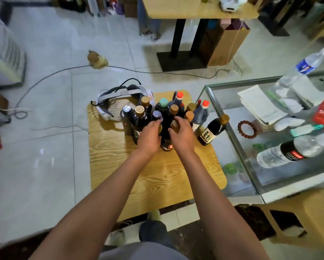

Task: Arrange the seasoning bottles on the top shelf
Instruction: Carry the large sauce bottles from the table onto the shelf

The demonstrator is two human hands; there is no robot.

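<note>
The place looks like a small shop or a shop's back room with a pale tiled floor point(50, 162). On the right stands a glass display counter point(230, 141) holding a beaded bracelet point(247, 128), papers point(260, 104) and water bottles point(290, 152). A cluster of dark sauce bottles point(157, 117) crowds a low wooden table point(157, 177), and paper bags point(225, 44) sit under a far table point(200, 8).

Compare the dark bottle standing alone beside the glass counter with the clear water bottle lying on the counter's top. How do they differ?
The dark bottle stands upright on the wooden table; the water bottle lies on its side on the glass counter. The dark bottle has a tan cap and a pale label; the water bottle is see-through with a black and red label. Neither is touched by a hand.
</note>
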